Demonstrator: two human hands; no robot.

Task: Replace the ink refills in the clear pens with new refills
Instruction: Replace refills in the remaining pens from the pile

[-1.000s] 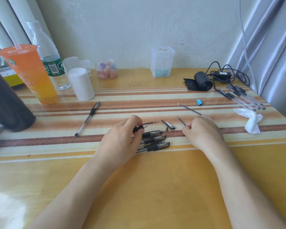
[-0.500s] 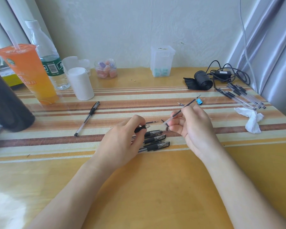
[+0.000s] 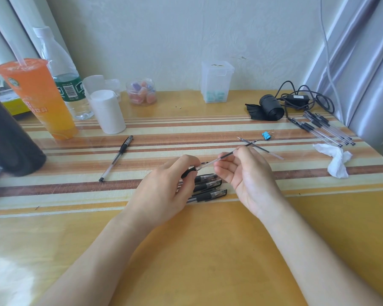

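Fingers (image 3: pixel 224 161) of right hand (image 3: pixel 250 180) pinch a refill (image 3: pixel 228 154) mid-length, its near end at the open pen barrel (image 3: pixel 189 172). Left hand (image 3: pixel 164 191) grips that barrel above three capped pens (image 3: pixel 208 186) on the tabletop (image 3: pixel 208 250). Spare refills (image 3: pixel 325 129) lie far right.

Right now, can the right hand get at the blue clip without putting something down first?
Probably not. The right hand pinches the refill, so its fingers are busy. The path to the blue clip looks free; only a loose refill lies between.
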